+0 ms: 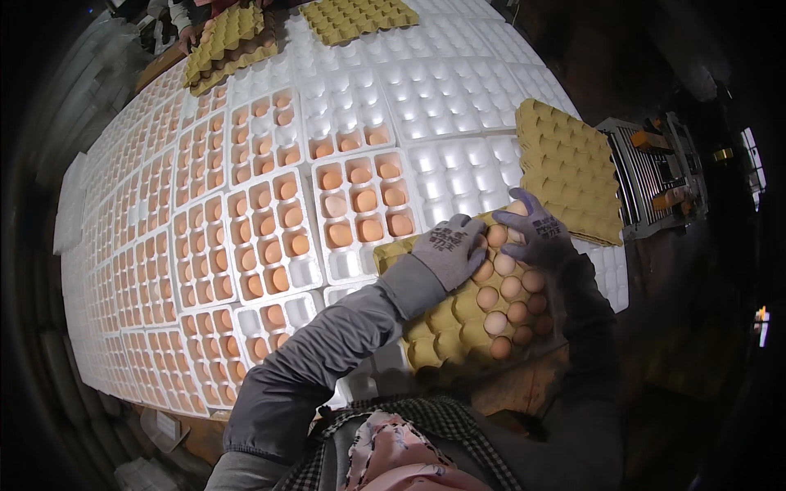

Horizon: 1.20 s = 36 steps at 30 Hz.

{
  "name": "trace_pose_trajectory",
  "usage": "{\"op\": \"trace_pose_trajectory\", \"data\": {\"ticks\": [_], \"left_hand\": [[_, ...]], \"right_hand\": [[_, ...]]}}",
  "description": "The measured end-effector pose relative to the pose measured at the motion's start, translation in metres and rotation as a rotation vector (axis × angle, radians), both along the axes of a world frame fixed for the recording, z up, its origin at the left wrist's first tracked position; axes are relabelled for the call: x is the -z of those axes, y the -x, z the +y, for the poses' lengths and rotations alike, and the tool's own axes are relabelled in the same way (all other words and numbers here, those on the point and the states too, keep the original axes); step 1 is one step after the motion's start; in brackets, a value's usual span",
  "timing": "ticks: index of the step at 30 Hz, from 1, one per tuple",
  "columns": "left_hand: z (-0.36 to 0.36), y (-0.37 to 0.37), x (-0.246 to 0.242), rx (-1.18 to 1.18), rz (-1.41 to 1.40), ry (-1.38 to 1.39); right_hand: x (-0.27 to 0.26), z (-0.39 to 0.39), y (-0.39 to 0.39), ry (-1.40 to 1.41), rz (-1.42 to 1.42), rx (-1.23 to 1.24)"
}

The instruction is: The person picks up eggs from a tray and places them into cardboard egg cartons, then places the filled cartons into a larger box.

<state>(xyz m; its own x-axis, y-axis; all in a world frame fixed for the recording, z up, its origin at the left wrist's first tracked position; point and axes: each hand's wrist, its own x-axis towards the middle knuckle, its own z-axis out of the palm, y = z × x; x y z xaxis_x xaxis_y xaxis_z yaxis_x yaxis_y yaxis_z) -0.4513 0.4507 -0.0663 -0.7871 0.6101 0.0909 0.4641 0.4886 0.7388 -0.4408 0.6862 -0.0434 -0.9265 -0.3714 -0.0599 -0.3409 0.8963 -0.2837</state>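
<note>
A yellow-green pulp egg tray lies before me, with brown and pale eggs along its right side and bare cups on its left. My left hand, in a grey-purple glove bearing writing, reaches over the tray's far part. Its fingers curl down beside an egg; its palm side is hidden. My right hand, gloved alike, has its fingers and thumb around a pale egg at the tray's far right. Left of the tray stands a white foam egg box with brown eggs in its cells.
Many white foam boxes holding eggs cover the table's left side. Bare foam boxes stretch farther back. Stacked pulp trays rest at right, another tray at back. A co-worker's hand touches pulp trays. Roller equipment stands right.
</note>
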Motion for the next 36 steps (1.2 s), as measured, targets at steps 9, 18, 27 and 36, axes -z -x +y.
{"op": "trace_pose_trajectory", "data": {"ticks": [9, 18, 27, 36], "left_hand": [[-0.023, 0.013, 0.012, -0.231, -0.162, -0.183], [-0.185, 0.205, 0.070, -0.793, 0.170, 0.164], [-0.189, 0.289, 0.094, -0.631, 0.125, 0.297], [-0.184, 0.229, 0.103, -0.634, 0.253, -0.016]], "right_hand": [[-0.022, -0.024, 0.056, -0.020, -0.084, -0.062], [0.046, -0.233, 0.230, 0.127, 0.260, 0.089], [0.080, -0.265, 0.320, 0.229, 0.275, 0.020], [0.065, -0.216, 0.213, 0.312, 0.245, 0.020]]}}
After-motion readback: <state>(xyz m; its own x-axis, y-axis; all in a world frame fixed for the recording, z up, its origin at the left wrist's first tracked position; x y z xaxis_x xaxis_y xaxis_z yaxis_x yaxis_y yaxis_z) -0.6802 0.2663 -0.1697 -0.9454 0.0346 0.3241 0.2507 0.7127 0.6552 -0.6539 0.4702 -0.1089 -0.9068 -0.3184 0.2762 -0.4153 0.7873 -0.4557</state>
